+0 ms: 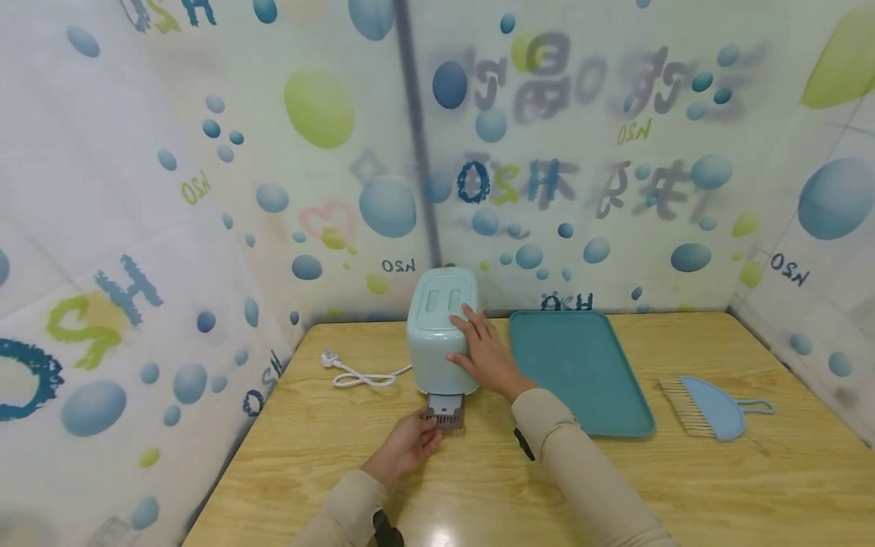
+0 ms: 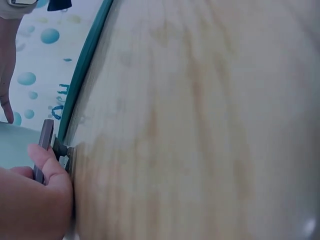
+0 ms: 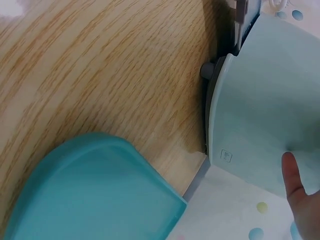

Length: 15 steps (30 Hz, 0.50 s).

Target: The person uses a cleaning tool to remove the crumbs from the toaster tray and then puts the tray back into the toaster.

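A pale mint toaster (image 1: 432,357) stands upright near the back of the table, with two covered slots on top. From low on its near end sticks out a grey crumb tray (image 1: 446,414). My left hand (image 1: 406,447) pinches the crumb tray's outer end between thumb and fingers; the left wrist view shows the thumb on the tray's dark edge (image 2: 46,134). Extended fingers of my right hand (image 1: 491,358) rest on the toaster's right side and top edge. In the right wrist view one fingertip touches the smooth side wall (image 3: 260,105).
A white power cord (image 1: 365,377) with its plug lies left of the toaster. To the right is a teal tray (image 1: 581,372), and beyond it a light blue brush (image 1: 714,406) with pale bristles. A patterned curtain (image 1: 547,251) hangs behind the wooden table (image 1: 301,456).
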{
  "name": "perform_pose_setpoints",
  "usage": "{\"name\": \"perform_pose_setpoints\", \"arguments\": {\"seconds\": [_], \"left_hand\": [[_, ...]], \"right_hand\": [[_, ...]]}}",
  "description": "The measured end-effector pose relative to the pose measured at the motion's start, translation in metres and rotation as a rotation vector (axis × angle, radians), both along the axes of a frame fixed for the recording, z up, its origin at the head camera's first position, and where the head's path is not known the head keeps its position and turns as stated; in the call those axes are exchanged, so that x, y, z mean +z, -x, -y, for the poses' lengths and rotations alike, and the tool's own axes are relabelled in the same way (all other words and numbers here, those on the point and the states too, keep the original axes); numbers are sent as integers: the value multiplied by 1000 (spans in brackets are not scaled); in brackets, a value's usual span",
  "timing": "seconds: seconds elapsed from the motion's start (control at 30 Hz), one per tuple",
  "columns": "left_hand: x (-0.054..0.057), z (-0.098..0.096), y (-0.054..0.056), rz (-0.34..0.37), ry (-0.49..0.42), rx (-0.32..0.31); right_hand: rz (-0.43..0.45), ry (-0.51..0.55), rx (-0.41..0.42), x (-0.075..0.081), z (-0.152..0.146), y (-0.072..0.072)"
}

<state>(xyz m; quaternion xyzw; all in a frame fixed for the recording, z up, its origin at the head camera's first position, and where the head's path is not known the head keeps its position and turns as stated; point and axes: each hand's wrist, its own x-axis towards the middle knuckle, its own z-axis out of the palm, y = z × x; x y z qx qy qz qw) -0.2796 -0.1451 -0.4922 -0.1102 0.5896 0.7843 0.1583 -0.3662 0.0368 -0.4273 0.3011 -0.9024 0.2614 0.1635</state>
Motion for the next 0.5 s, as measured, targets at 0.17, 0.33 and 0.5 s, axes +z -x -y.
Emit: {"name": "perform_pose_setpoints", "arguments": {"seconds": [0.17,0.33,0.5], "left_hand": [[0,4,-6,-2,2,-17],[-1,6,-14,2,-29,-30],[-1,6,-23,1,-36,-37]], "right_hand": [[27,0,2,2,-1,0],[59,-4,2,2,-1,0],[67,3,1,2,-1,-1]]}}
